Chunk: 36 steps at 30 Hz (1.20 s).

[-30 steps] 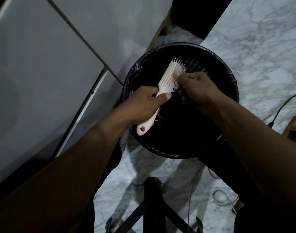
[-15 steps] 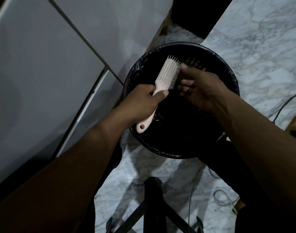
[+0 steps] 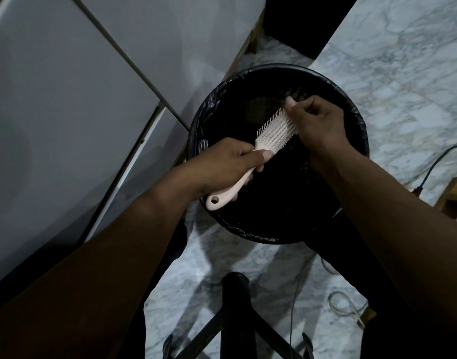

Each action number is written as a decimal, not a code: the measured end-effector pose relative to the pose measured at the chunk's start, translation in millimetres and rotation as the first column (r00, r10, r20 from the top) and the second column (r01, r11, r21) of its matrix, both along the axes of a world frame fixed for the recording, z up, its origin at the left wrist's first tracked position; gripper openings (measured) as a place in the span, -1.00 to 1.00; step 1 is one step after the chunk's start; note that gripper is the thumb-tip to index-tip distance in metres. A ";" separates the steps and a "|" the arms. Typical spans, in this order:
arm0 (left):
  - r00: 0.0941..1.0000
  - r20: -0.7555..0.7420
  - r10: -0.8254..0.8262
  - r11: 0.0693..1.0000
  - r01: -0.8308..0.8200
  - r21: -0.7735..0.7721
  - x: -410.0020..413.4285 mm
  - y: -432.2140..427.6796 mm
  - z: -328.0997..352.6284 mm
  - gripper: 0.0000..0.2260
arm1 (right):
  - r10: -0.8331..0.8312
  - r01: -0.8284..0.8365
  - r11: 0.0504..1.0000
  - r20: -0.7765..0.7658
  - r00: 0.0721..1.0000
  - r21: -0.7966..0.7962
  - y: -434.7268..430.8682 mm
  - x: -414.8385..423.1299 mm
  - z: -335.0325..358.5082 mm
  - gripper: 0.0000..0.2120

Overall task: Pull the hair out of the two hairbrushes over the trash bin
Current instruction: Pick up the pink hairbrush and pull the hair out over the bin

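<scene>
Marble floor (image 3: 403,73), black cable (image 3: 434,164)

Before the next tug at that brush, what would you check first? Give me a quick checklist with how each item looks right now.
1. Left hand grips the hairbrush handle firmly: ok.
2. Brush head over the trash bin opening: ok.
3. Right hand fingers at the bristles on the far end: ok.
4. Hair actually pinched: cannot tell, too dark.
5. Bin liner in place at the rim: ok.
6. Second brush within reach: cannot tell, not in view.

You tilted the brush (image 3: 271,133) flatter, and your right hand (image 3: 318,123) closed again on its far bristles.
</scene>
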<state>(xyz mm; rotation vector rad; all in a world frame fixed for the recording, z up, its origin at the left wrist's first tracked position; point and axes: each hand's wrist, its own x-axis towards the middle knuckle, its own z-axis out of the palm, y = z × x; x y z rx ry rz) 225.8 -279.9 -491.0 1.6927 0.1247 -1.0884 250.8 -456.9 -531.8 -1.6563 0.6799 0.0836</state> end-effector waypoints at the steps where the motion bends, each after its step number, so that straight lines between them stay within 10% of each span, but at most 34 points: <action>1: 1.000 -0.003 -0.003 1.000 0.003 0.003 0.3 0.5 -0.2 -0.70 | -0.020 0.022 0.998 -0.035 0.999 0.057 -1.2 1.1 0.2 -0.69; 5: 0.999 0.026 -0.032 0.998 0.030 0.060 0.1 1.8 -3.7 -0.70 | -0.092 0.245 0.864 -0.341 0.936 0.439 -7.6 7.5 -1.8 -0.79; 10: 0.989 0.141 -0.052 0.982 0.025 0.186 2.4 5.6 -12.6 -0.68 | -0.168 0.352 0.878 -0.479 0.862 0.325 -23.2 10.2 -6.0 -0.65; 13: 0.983 0.183 -0.008 0.972 -0.036 0.234 2.8 7.2 -18.1 -0.67 | -0.138 0.291 0.917 -0.466 0.874 0.273 -21.5 9.6 -1.0 -0.66; 18: 0.968 0.251 -0.019 0.956 -0.057 0.289 3.1 7.7 -22.1 -0.58 | 0.350 -0.264 0.926 -0.353 0.868 0.270 3.9 2.6 14.9 -0.51; 25: 0.979 0.202 -0.034 0.981 -0.005 0.192 2.8 6.8 -19.5 -0.60 | 0.179 -0.127 0.962 -0.212 0.961 0.240 10.0 -4.2 13.4 -0.40; 36: 0.989 0.146 -0.024 0.992 0.005 0.129 2.6 4.0 -14.3 -0.69 | 0.062 -0.054 0.995 -0.091 0.994 0.087 7.1 -4.0 3.4 -0.85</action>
